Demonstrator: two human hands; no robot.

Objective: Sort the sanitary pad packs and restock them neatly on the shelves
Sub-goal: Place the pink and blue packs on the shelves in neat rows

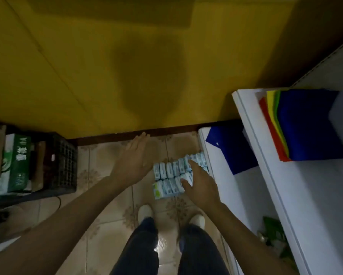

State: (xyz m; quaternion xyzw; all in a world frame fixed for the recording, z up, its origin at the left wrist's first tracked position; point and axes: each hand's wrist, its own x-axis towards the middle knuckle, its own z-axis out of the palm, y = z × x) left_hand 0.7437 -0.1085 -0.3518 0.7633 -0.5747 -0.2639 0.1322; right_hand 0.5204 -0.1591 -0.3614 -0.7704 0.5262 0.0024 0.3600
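The pad packs sit in two rows on the floor, against the shelf base. The left hand hovers flat and empty, and the right hand spreads loose fingers over them, gripping nothing. Squeeze one row from both ends and lift it level

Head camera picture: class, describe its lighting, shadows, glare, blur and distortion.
Head view: dim, warm lighting; a broad soft shadow on the yellow wall; a glare spot on the floor tiles; white shelf edges splay from wide-angle distortion; print on the sanitary pad packs is blurred.
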